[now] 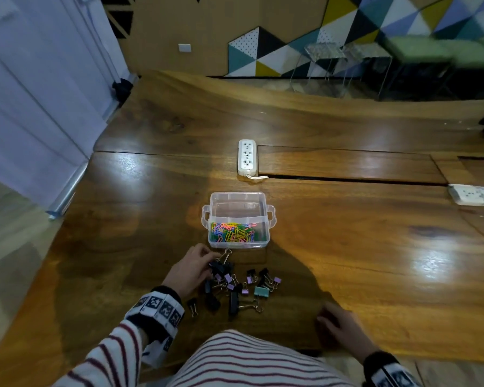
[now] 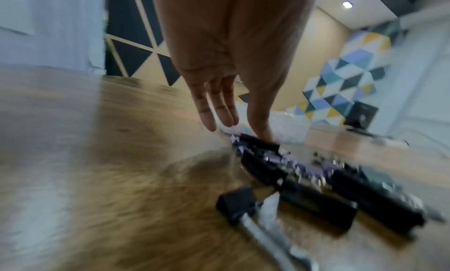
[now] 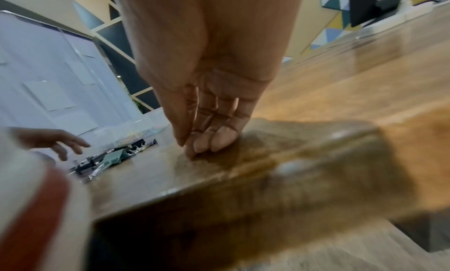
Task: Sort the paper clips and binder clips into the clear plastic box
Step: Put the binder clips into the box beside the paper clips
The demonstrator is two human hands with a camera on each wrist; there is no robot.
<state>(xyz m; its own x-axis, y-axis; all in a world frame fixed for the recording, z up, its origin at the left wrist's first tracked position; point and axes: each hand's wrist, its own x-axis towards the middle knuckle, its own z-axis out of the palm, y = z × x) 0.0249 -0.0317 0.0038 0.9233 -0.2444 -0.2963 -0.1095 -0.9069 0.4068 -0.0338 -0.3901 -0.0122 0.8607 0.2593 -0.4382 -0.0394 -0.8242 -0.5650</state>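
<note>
From the head view, the paper clips (image 1: 233, 233) are seen in the near compartment of the clear plastic box (image 1: 264, 203); the far 1 is empty. The binder clips (image 1: 233, 284) are heaped just before it. In the left wrist view, the left hand (image 2: 226, 94) is seen with relaxed fingers, its thumb touching a black clip; 1 should be pinched cleanly by its body. In the right wrist view, the right hand (image 3: 209, 117) is rested empty, fingertips on the table (image 3: 328, 94).

I see multicoloured paper clips (image 1: 233, 232) in the clear plastic box (image 1: 266, 219), black, lilac and 1 teal binder clips (image 1: 236, 283) on the glossy brown surface (image 1: 375, 247), a white power strip (image 1: 247, 156), and red-and-white striped sleeves (image 1: 109, 356).
</note>
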